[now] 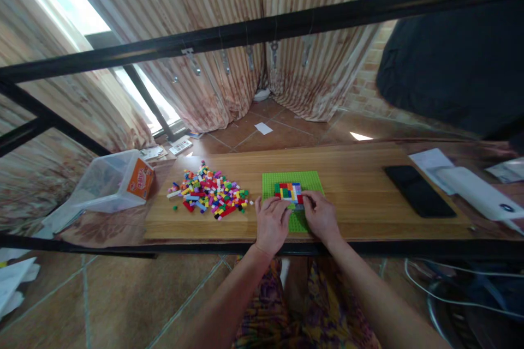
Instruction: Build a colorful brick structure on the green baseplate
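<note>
Brick-laying step: left hand [271, 222] and right hand [321, 217], fingers curled, are pressing on the green studded plastic baseplate [311, 181]; possibly pinching a brick; next placement calling for stud alignment beside the multicoloured brick patch [289, 192].

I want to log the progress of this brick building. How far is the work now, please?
Done: a small patch of coloured bricks already sits on the green baseplate. In hand: the left hand and right hand both rest on the plate's near edge, at that patch. Left: most of the plate shows bare, and a large pile of loose bricks lies to its left, beside the tipped plastic container.
</note>
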A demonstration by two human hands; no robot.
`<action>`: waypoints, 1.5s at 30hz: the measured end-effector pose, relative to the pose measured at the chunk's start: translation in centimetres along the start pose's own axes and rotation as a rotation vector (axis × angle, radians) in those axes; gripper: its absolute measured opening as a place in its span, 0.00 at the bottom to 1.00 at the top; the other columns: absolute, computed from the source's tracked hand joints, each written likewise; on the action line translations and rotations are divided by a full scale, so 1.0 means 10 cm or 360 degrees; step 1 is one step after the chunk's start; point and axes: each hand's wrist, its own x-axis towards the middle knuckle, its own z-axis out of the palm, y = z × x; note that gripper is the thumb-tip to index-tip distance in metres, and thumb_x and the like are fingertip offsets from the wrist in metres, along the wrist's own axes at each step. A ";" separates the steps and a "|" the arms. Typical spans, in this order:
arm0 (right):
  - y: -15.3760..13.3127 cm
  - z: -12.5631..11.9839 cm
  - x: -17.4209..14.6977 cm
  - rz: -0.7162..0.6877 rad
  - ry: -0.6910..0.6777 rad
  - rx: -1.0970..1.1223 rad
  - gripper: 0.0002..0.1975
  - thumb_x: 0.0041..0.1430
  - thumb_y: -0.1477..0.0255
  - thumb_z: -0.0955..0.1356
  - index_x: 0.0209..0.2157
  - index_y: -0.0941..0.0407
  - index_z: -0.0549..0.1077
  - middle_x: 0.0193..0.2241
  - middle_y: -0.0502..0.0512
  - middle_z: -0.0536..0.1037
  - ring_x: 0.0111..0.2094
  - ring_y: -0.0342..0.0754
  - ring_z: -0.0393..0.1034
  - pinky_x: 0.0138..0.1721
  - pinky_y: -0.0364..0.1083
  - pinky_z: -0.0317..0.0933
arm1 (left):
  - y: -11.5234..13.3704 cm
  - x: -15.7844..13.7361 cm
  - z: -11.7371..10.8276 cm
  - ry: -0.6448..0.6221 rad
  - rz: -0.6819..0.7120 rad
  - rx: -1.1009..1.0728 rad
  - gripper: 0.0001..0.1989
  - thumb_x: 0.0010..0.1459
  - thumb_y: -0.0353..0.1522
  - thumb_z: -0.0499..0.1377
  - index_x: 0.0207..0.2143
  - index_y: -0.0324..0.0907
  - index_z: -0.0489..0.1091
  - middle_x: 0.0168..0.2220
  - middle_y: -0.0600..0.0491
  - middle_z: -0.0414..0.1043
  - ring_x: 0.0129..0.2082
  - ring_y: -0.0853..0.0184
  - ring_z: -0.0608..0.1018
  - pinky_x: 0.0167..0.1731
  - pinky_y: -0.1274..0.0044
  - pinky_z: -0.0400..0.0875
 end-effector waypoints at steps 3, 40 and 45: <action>-0.01 0.00 0.00 0.0004 0.0005 -0.0001 0.12 0.61 0.70 0.61 0.36 0.57 0.74 0.34 0.59 0.78 0.35 0.51 0.72 0.38 0.49 0.64 | -0.04 -0.01 0.01 0.0039 0.0045 0.0038 0.06 0.61 0.32 0.58 0.40 0.48 0.73 0.42 0.56 0.79 0.49 0.64 0.73 0.60 0.60 0.46; 0.00 -0.02 0.00 -0.0021 0.0013 -0.0047 0.12 0.61 0.69 0.61 0.36 0.57 0.74 0.33 0.58 0.77 0.34 0.50 0.71 0.37 0.49 0.64 | -0.06 0.12 0.07 0.0135 -0.0257 0.0009 0.16 0.60 0.31 0.56 0.50 0.38 0.64 0.49 0.43 0.70 0.50 0.58 0.70 0.52 0.64 0.65; -0.01 -0.03 0.00 -0.0006 -0.0006 -0.0041 0.12 0.61 0.69 0.61 0.36 0.57 0.74 0.33 0.58 0.77 0.34 0.50 0.71 0.37 0.48 0.64 | -0.08 0.13 0.11 0.0147 -0.0344 -0.0017 0.15 0.59 0.30 0.57 0.49 0.40 0.66 0.47 0.45 0.70 0.50 0.58 0.71 0.51 0.64 0.66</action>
